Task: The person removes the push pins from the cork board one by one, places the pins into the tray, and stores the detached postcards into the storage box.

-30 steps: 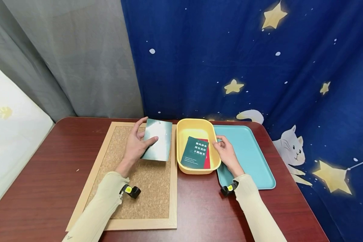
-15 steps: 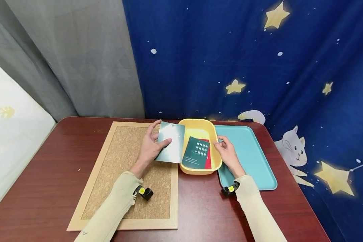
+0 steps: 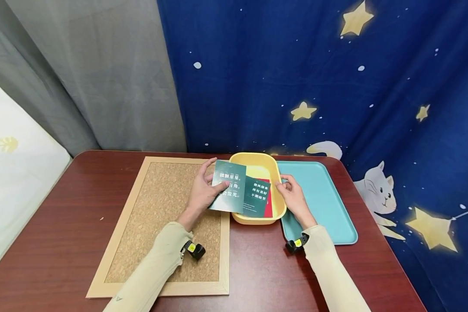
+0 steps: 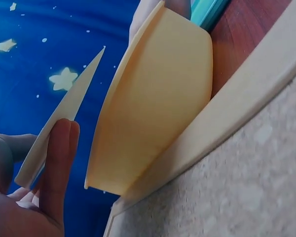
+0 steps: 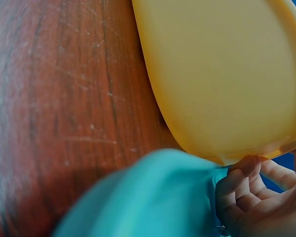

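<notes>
My left hand (image 3: 203, 190) pinches a dark green printed card (image 3: 237, 197), thumb on its lettered face and fingers behind. The card is tilted and overlaps the left rim of a yellow plastic basin (image 3: 277, 212) in the head view. From the left wrist the held card (image 4: 71, 103) shows as a thin pale wedge, beside the basin's outer wall (image 4: 153, 94). Inside the basin lie another green card (image 3: 259, 190) with white lettering and a red card (image 3: 268, 207) mostly under it. My right hand (image 3: 293, 199) grips the basin's right rim, fingers curled below it (image 5: 266, 197).
A cork board (image 3: 156, 216) in a pale wooden frame lies left of the basin, under my left arm. A teal tray (image 3: 323, 203) lies to the right, partly under my right hand. Curtains (image 3: 257, 78) hang behind the dark red wooden table (image 3: 265, 268).
My left hand has carried the green card rightward from over the cork board to the basin's left side. Its glare has faded, so the lettering shows. My right hand stays at the rim.
</notes>
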The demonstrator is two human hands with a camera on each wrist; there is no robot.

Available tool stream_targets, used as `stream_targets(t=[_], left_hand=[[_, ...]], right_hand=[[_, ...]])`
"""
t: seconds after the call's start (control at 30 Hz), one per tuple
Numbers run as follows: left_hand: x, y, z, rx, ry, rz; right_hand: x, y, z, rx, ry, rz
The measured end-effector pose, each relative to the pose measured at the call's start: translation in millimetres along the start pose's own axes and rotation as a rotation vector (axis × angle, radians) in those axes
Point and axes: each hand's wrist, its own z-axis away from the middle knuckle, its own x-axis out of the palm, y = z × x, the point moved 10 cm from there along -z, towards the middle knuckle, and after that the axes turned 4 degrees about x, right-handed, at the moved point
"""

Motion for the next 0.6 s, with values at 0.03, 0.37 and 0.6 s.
stream_targets(t=[0.03, 0.37, 0.6], left_hand=[[1.5, -2.2, -1.2, 0.008, 0.002, -0.004], [11.9, 1.7, -1.7, -0.018, 0.089, -0.004], [20.9, 6.7, -4.0, -0.008, 0.106, -0.060]], right_hand=[[0.0, 3, -2, -0.007, 0.007, -0.002], [-0.5, 5, 0, -0.001, 0.016, -0.004], [-0.4, -15, 10, 0.017, -0.012, -0.012]])
